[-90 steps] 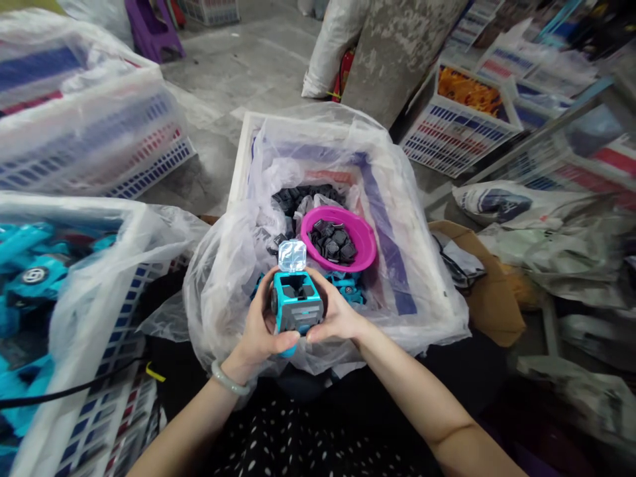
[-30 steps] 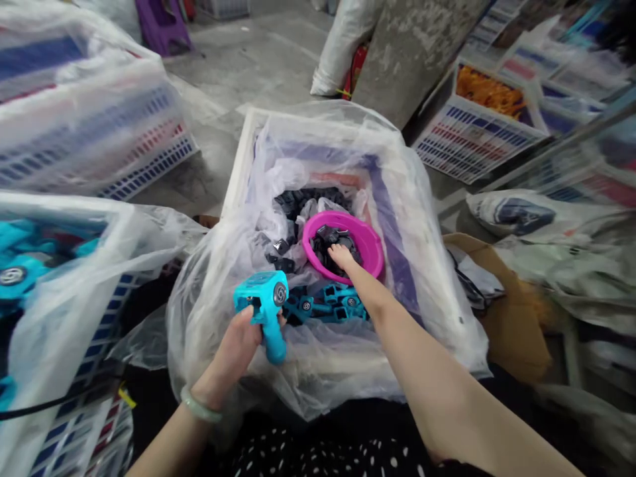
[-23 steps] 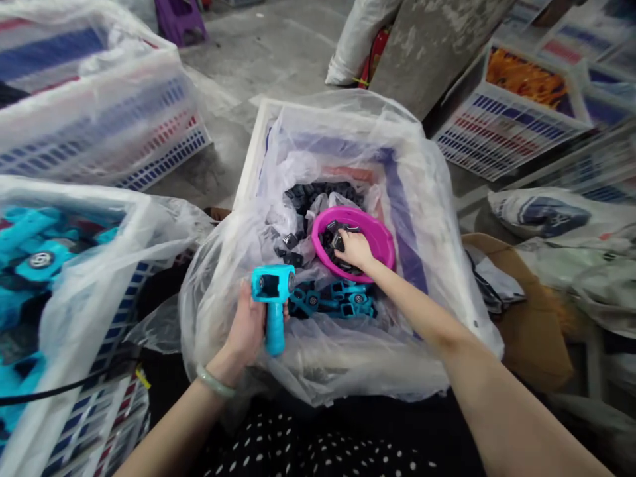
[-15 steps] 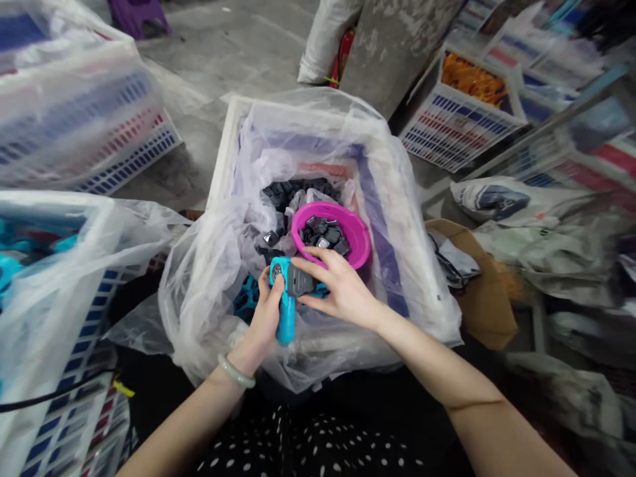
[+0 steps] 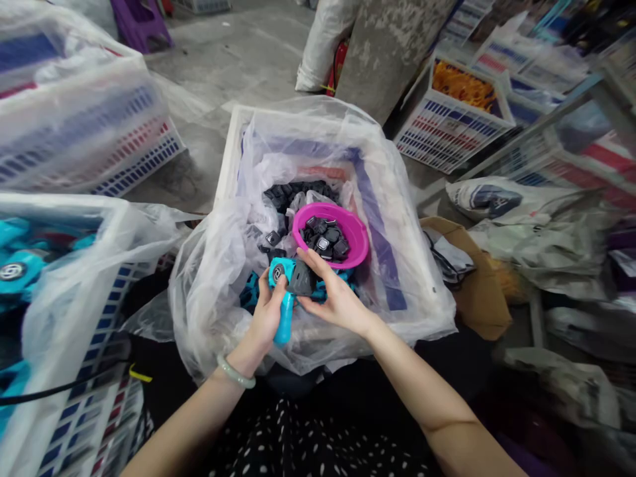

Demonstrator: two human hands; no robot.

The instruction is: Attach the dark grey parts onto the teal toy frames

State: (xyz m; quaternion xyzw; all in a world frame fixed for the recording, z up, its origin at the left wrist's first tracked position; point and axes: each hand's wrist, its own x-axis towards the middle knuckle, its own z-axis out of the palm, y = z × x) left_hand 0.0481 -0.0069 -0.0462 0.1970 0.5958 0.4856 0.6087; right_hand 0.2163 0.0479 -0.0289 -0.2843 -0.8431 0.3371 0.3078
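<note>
My left hand is closed around the handle side of a turquoise pistol-shaped plastic piece, its round dark dial facing up by my thumb. At the right end of this piece sits a dark grey plastic part, touching it. My right hand pinches that grey part, fingers above and thumb below. Just beyond, a pink bowl holds several small black plastic parts. More turquoise pieces lie beneath my hands, partly hidden.
All this is inside a white crate lined with clear plastic film, with black parts towards its back. To the left, another crate holds turquoise pieces. A cardboard box stands at right, and a crate of orange parts behind it.
The view has shifted slightly. My right fingers have loosened and shifted a little around the grey part, which stays against the turquoise piece. My left hand keeps its hold.
</note>
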